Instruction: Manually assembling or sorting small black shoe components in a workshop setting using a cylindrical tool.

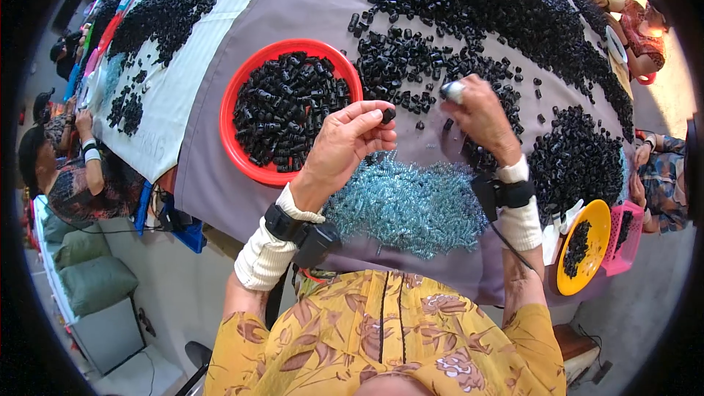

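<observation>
My left hand [341, 139] pinches a small black plastic part [389, 115] between thumb and fingertips, just right of a red basin [229, 114] full of longer black plastic pieces [286, 106]. My right hand [480, 117] is curled over the scattered small black parts [411, 66]. White wrapping [455, 92] covers one of its fingertips, with a dark bit beside it; what the fingers hold I cannot make out. Below both hands lies a heap of small bluish metal springs [411, 205] on the purple-grey cloth. White cuffs and black straps with small devices circle both wrists.
More black parts [469, 0] spread across the far table, with another heap [576, 154] at right. A yellow plate [600, 249] and a pink basket [625, 246] stand at the right edge. Other people [62, 169] sit at both sides. Green cushions [95, 282] lie lower left.
</observation>
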`<state>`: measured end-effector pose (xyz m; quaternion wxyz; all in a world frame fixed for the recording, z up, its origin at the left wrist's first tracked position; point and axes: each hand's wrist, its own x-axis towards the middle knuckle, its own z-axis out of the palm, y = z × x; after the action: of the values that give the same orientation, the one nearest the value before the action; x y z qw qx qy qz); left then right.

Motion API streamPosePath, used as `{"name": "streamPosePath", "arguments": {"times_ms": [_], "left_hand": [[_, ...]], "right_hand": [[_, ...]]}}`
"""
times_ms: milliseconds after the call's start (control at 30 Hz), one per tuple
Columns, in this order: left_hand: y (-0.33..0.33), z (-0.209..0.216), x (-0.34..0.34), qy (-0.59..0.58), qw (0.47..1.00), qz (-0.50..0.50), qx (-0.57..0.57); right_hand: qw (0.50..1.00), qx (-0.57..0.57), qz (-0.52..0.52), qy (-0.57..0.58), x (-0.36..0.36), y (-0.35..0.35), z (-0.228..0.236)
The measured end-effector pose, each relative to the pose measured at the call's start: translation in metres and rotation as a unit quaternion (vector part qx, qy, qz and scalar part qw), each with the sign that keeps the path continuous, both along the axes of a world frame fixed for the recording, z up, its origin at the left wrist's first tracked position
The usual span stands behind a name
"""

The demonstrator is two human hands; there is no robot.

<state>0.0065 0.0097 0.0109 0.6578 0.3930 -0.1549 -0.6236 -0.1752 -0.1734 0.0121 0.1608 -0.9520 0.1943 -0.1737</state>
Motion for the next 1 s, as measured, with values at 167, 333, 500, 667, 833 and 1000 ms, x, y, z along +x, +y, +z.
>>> {"name": "streamPosePath", "arguments": {"times_ms": [167, 333, 500, 667, 833, 1000], "left_hand": [[0.000, -0.001, 0.001, 0.002, 1.000, 0.000, 0.002], [-0.006, -0.003, -0.005, 0.021, 0.999, -0.022, -0.013], [-0.005, -0.008, -0.008, 0.006, 0.999, -0.031, -0.031], [-0.011, -0.004, -0.018, -0.028, 0.998, -0.028, -0.046], [-0.013, 0.001, -0.016, -0.042, 0.999, -0.023, -0.022], [-0.016, -0.001, -0.018, -0.030, 1.000, 0.001, 0.000]], "right_hand": [[0.998, -0.021, 0.000, 0.054, -0.032, -0.004, 0.010], [0.997, -0.045, 0.010, 0.062, -0.032, 0.018, 0.007], [0.997, 0.030, 0.044, -0.052, -0.007, 0.038, 0.031], [0.990, 0.024, 0.094, -0.105, 0.018, 0.040, 0.037], [0.990, 0.044, 0.064, -0.117, 0.015, 0.040, 0.039], [0.985, 0.069, 0.085, -0.133, 0.019, 0.048, 0.040]]}}
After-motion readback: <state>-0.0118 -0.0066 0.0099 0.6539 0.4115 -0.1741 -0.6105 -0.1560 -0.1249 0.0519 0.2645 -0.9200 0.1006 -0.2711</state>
